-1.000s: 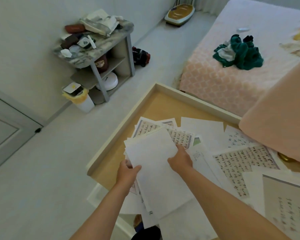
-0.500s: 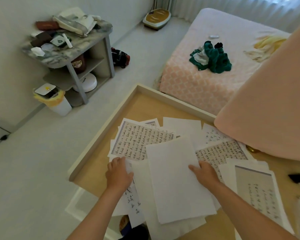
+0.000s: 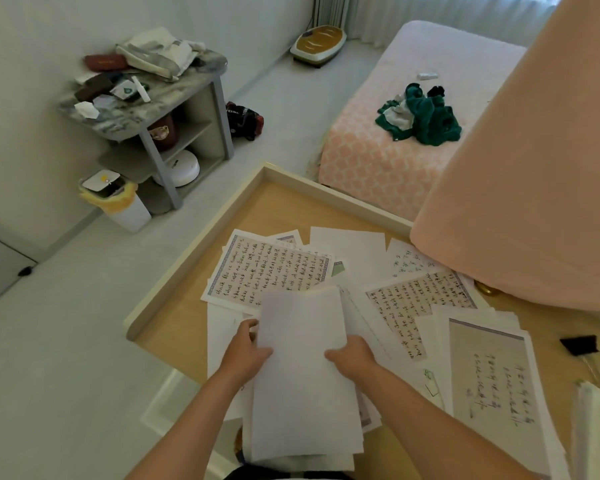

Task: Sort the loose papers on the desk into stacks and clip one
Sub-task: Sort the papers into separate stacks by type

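Several loose papers lie spread over the wooden desk (image 3: 174, 327). A blank white stack of sheets (image 3: 303, 393) lies in front of me; my left hand (image 3: 246, 351) grips its left edge and my right hand (image 3: 352, 355) grips its right edge. Behind it lies a bordered sheet of handwriting (image 3: 267, 268), and a second handwritten sheet (image 3: 416, 299) lies to the right. A large sheet with a grey panel (image 3: 492, 386) sits at the near right. A black binder clip (image 3: 579, 345) rests on the desk at the far right.
The desk has a raised pale rim (image 3: 329, 192). A peach cloth-covered shape (image 3: 534, 188) overhangs the desk's right side. On the floor to the left stand a cluttered grey shelf (image 3: 146, 98) and a small bin (image 3: 118, 199). A bed (image 3: 388, 147) lies behind.
My view swung right and the clip came into sight. My right hand slid the blank sheet right, then back toward me; my left hand left the papers underneath and took its left edge.
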Tool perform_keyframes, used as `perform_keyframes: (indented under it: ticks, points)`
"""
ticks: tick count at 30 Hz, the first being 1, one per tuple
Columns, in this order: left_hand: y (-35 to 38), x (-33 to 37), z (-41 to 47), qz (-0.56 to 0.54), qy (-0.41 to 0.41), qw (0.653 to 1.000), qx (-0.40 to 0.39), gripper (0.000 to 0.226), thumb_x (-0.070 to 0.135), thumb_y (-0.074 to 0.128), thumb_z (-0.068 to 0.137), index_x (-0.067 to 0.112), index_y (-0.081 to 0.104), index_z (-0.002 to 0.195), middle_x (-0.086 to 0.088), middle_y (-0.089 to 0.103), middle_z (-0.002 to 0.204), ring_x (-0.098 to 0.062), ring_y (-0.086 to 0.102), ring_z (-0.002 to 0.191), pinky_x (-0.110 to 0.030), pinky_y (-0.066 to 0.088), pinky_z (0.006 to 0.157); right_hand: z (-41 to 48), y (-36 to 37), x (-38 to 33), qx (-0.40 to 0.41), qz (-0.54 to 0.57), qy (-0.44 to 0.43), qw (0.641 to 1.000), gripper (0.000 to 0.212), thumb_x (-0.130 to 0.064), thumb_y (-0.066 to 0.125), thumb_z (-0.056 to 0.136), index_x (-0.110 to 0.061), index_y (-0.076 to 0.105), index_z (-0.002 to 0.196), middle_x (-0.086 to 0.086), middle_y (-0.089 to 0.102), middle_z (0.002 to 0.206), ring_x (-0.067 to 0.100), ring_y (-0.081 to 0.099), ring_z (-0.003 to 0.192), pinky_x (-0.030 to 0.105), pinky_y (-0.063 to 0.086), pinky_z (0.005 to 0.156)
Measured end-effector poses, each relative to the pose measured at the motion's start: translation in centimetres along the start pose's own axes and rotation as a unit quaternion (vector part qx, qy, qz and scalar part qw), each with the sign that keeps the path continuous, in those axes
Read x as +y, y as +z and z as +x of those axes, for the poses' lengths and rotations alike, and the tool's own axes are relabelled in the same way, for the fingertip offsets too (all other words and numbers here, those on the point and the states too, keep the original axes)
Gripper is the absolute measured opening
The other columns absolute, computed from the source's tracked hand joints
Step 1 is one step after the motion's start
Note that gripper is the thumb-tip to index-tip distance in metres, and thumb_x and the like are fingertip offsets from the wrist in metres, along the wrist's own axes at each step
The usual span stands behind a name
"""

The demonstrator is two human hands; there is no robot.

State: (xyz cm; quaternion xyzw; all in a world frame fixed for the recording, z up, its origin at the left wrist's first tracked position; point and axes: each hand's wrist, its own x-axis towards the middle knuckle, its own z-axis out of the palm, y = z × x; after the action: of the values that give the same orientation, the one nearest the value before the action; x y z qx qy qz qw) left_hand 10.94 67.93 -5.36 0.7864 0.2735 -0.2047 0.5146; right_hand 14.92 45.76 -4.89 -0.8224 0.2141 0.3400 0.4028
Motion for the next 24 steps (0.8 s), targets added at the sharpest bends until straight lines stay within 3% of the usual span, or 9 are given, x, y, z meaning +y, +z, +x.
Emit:
perform_keyframes:
  ticks: [2, 4, 7, 9, 11, 15, 17, 20, 24]
  points:
    - [0.4, -0.1, -0.5, -0.040, 0.003, 0.999, 0.014, 0.064, 0.015, 0.069, 0.088, 0.027, 0.035, 0.141, 0.002, 0.051, 0.129, -0.019, 0.056, 0.111, -0.039, 0.050, 0.094, 0.1, -0.9, 0.5, 0.014, 0.023, -0.011, 1.000, 0.024, -0.014, 0.069, 0.087, -0.008, 0.068, 0.110, 0.003, 0.069, 0.098, 0.023, 0.066, 0.088, 0.031, 0.055, 0.079]
    - [0.8, 0.3, -0.7, -0.026, 0.026, 0.999, 0.034, 0.061, 0.020, 0.063, 0.093, 0.028, 0.032, 0.145, 0.003, 0.053, 0.131, -0.016, 0.055, 0.112, -0.037, 0.049, 0.094, -0.2, -2.8, 1.1, 0.054, 0.081, -0.025, 0.995, 0.022, -0.012, 0.067, 0.089, -0.011, 0.067, 0.110, 0.003, 0.069, 0.099, 0.022, 0.064, 0.087, 0.030, 0.052, 0.078]
    - [0.9, 1.3, -0.1, 0.146, 0.074, 0.984, 0.075, 0.062, 0.021, 0.057, 0.095, 0.025, 0.028, 0.150, 0.000, 0.043, 0.146, -0.019, 0.041, 0.129, -0.041, 0.044, 0.102, 0.0, -7.0, 3.1, 0.159, 0.118, -0.021, 0.980, 0.024, -0.010, 0.067, 0.089, -0.007, 0.067, 0.112, 0.006, 0.067, 0.097, 0.024, 0.061, 0.084, 0.030, 0.050, 0.077]
    - [0.7, 1.7, 0.4, 0.291, 0.070, 0.951, 0.075, 0.079, 0.033, 0.066, 0.089, 0.022, 0.021, 0.153, -0.003, 0.025, 0.157, -0.026, 0.022, 0.143, -0.046, 0.033, 0.111, 0.3, -9.7, 5.2, 0.193, 0.124, -0.006, 0.973, 0.026, -0.011, 0.068, 0.089, -0.005, 0.068, 0.114, 0.011, 0.070, 0.102, 0.025, 0.062, 0.084, 0.033, 0.052, 0.080]
    - [0.7, 2.0, 0.5, 0.345, 0.018, 0.937, 0.045, 0.109, 0.050, 0.078, 0.073, 0.021, 0.012, 0.154, -0.005, 0.011, 0.159, -0.029, 0.013, 0.146, -0.049, 0.032, 0.111, 0.4, -11.5, 6.8, 0.183, 0.123, -0.002, 0.975, 0.025, -0.015, 0.067, 0.091, -0.007, 0.068, 0.114, 0.011, 0.070, 0.107, 0.025, 0.062, 0.085, 0.033, 0.051, 0.081]
    - [1.4, 2.1, 0.9, 0.371, 0.002, 0.927, 0.055, 0.134, 0.056, 0.089, 0.051, 0.022, 0.008, 0.152, -0.007, 0.019, 0.148, -0.030, 0.021, 0.137, -0.047, 0.041, 0.104, 0.0, -11.7, 7.1, 0.137, 0.135, -0.028, 0.981, 0.013, -0.014, 0.066, 0.092, -0.015, 0.066, 0.106, 0.006, 0.068, 0.100, 0.015, 0.060, 0.078, 0.029, 0.048, 0.075]
    - [1.3, 2.1, 1.3, 0.331, -0.008, 0.942, 0.063, 0.127, 0.046, 0.092, 0.052, 0.020, 0.015, 0.149, -0.008, 0.025, 0.139, -0.029, 0.027, 0.130, -0.043, 0.044, 0.100, 0.1, -10.5, 6.5, 0.111, 0.133, -0.045, 0.984, 0.019, -0.014, 0.066, 0.092, -0.018, 0.063, 0.111, 0.003, 0.066, 0.106, 0.016, 0.061, 0.087, 0.029, 0.048, 0.081]
    - [1.0, 2.7, 1.6, 0.224, -0.035, 0.972, 0.065, 0.093, 0.020, 0.089, 0.066, 0.013, 0.033, 0.140, -0.011, 0.038, 0.129, -0.030, 0.046, 0.117, -0.036, 0.051, 0.083, 0.3, -8.0, 5.2, 0.087, 0.107, -0.066, 0.988, 0.034, -0.017, 0.068, 0.089, -0.017, 0.061, 0.122, -0.002, 0.062, 0.116, 0.019, 0.057, 0.105, 0.034, 0.047, 0.097]
    - [1.3, 2.9, 0.8, 0.122, -0.016, 0.990, 0.075, 0.030, 0.013, 0.071, 0.085, 0.014, 0.056, 0.110, 0.000, 0.063, 0.098, -0.020, 0.060, 0.085, -0.031, 0.050, 0.068, 0.4, -5.0, 3.2, 0.032, 0.091, -0.073, 0.993, 0.022, -0.018, 0.069, 0.085, -0.017, 0.069, 0.107, -0.002, 0.072, 0.101, 0.017, 0.068, 0.090, 0.037, 0.058, 0.083]
